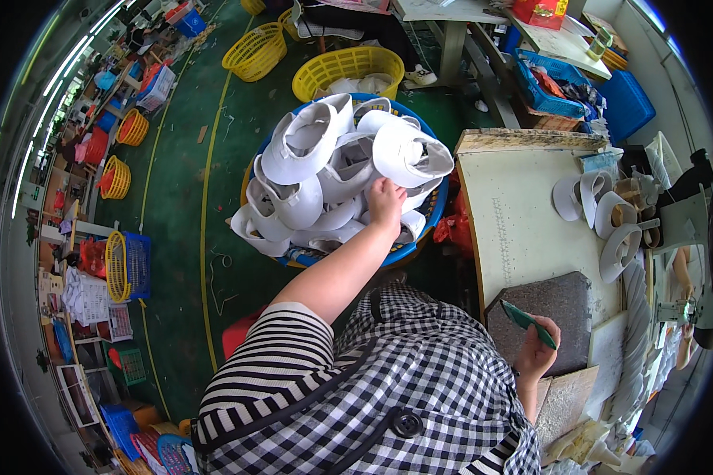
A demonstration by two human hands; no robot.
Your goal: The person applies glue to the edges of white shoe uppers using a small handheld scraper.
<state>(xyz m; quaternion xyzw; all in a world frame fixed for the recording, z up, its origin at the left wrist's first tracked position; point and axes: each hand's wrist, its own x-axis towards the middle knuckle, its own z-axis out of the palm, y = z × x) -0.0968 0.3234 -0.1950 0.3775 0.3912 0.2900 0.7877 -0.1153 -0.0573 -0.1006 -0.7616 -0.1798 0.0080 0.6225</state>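
My left hand (387,199) reaches out over a blue round basket (420,237) heaped with white curved shoe-upper pieces (317,166); its fingers rest on a white piece near the top of the pile. My right hand (537,348) is down at the near edge of the workbench (515,229), closed around a green pen-like tool (528,323). It hovers over a dark grey stone slab (558,305) lying on the bench.
Several white cut pieces (602,214) lie in a row at the bench's right side. Yellow baskets (348,67) and a blue crate (543,83) stand on the green floor beyond. More baskets and stacked trays (123,265) line the left.
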